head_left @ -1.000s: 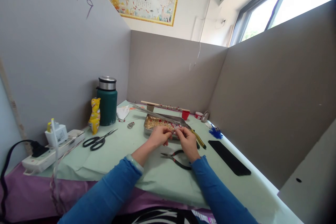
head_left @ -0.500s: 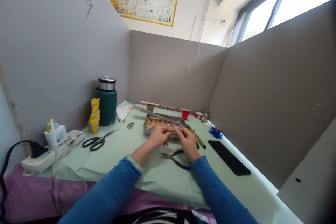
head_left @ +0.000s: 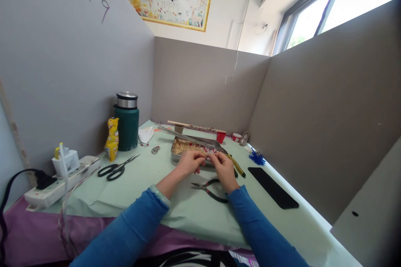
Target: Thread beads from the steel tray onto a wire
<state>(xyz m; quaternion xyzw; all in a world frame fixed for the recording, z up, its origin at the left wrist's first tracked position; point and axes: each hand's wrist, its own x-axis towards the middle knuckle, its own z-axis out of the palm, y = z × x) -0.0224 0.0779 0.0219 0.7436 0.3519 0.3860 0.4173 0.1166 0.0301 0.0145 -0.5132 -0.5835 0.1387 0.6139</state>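
My left hand (head_left: 189, 162) and my right hand (head_left: 224, 166) meet at the near rim of a metal tray (head_left: 175, 154) filled with gold and red beads. Both hands have their fingers pinched together on a small beaded piece (head_left: 209, 155) held between them; its detail is too small to make out. Black-handled pliers (head_left: 209, 189) lie on the green mat just below my right hand. A yellow-handled tool (head_left: 237, 166) lies right of that hand.
Black scissors (head_left: 115, 168), a green thermos (head_left: 126, 122), a yellow packet (head_left: 112, 138) and a power strip (head_left: 59, 181) stand to the left. A black phone (head_left: 273, 187) lies to the right. Small red cups (head_left: 221, 136) and a wooden stick (head_left: 194, 126) sit by the back partition.
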